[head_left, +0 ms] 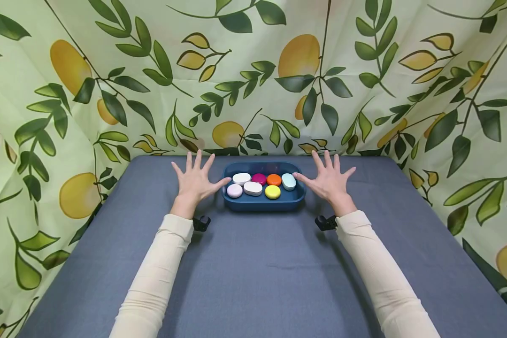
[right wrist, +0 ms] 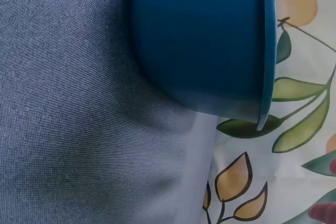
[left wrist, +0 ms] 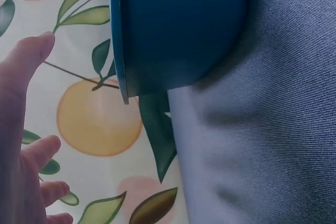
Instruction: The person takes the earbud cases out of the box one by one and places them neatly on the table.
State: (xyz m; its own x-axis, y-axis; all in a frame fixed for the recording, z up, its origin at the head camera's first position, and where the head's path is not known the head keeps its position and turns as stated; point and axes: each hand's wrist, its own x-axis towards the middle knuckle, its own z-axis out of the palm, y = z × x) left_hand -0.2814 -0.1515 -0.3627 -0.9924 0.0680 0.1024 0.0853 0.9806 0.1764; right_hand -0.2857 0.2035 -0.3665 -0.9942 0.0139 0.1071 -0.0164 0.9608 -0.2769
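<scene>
Splayed hands (head_left: 195,182) (head_left: 330,182) beside the blue tray (head_left: 262,205)

In both wrist views the top edge crops the dark blue, round-cornered plastic tray (head_left: 262,206), which hides the smooth, rounded, variously coloured pieces (head_left: 272,192) inside. The right wrist view catches only fingertips (right wrist: 323,212) of the bare right hand (head_left: 330,182).

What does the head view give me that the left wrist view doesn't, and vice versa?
Only the head view: seven rounded pieces inside the blue tray, the right hand and both sleeves.

Only the left wrist view: a close side-on look at the tray's outer end wall, with a visible gap between rim and left thumb.

Both: the tray, the left hand, the blue-grey cloth and the leafy backdrop.
</scene>
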